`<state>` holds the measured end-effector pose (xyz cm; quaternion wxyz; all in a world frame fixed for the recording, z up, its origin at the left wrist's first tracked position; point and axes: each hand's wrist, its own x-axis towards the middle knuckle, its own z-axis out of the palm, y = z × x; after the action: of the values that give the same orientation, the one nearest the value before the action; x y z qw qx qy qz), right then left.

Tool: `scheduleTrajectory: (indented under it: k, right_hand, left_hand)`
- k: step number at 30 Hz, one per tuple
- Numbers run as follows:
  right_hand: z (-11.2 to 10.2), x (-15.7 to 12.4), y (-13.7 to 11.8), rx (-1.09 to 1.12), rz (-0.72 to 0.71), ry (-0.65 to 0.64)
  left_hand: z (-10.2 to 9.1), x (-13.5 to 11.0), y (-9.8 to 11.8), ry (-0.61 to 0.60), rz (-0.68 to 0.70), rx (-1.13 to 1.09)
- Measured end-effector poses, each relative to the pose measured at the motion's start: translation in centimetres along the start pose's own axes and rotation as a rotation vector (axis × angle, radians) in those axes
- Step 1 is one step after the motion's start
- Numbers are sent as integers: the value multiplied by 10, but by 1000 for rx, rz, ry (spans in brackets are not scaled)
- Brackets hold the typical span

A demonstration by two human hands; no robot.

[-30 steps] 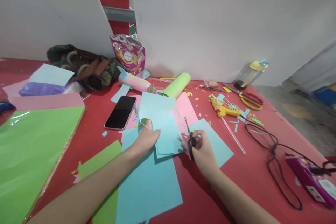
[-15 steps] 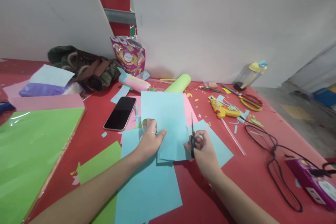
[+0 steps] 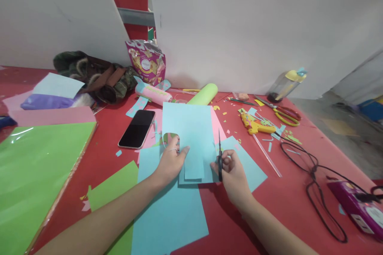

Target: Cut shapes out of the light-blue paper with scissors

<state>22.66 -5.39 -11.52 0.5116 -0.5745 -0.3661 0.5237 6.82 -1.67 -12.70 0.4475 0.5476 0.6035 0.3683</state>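
Observation:
My left hand (image 3: pixel 172 159) grips a light blue sheet of paper (image 3: pixel 188 121) near its left edge, thumb on top and fingers curled at a curved cut-out. A smaller blue strip (image 3: pixel 194 165) lies against the sheet's lower part, beside my thumb. In my right hand (image 3: pixel 231 173) is a pair of black-handled scissors (image 3: pixel 220 159), blades pointing away from me along the sheet's right edge. The blades look closed together. Below the held sheet, another blue sheet (image 3: pixel 170 219) lies on the red table, partly over a green sheet (image 3: pixel 116 183).
A phone (image 3: pixel 137 129) lies left of the paper. To the right are a yellow glue gun (image 3: pixel 257 127), its looping black cable, paper scraps, yellow-handled scissors (image 3: pixel 285 117) and a purple power strip (image 3: pixel 353 207). Behind stand a snack bag (image 3: pixel 146 61), a green roll (image 3: pixel 204 94) and a bottle (image 3: pixel 287 85).
The held sheet has shifted slightly to the right, and the small strip on it has straightened and moved right. Both hands keep nearly the same hold.

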Motion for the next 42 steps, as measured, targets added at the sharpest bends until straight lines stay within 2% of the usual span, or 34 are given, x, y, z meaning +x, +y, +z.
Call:
scheduleTrajectory:
  k: [4, 11, 20, 26, 31, 35, 38, 42]
  right_hand:
    - [1, -3, 0, 34, 69, -36]
    - [1, -2, 4, 85, 104, -86]
    - [1, -3, 5, 73, 117, -71]
    - [1, -3, 3, 80, 128, -59]
    - [2, -4, -1, 90, 158, -98]
    - [2, -4, -3, 98, 150, -101]
    - [0, -3, -2, 60, 106, -67]
    - [-2, -1, -2, 25, 43, -6]
  left_hand:
    - [2, -4, 2, 48, 49, 34]
    - [7, -10, 1, 104, 82, 48]
    - [11, -13, 0, 197, 82, 91]
    - [13, -16, 0, 158, 84, 69]
    - [13, -19, 3, 141, 80, 26]
    - [10, -18, 7, 127, 54, -108]
    - [4, -11, 7, 96, 29, -189]
    - [-10, 8, 4, 115, 14, -298]
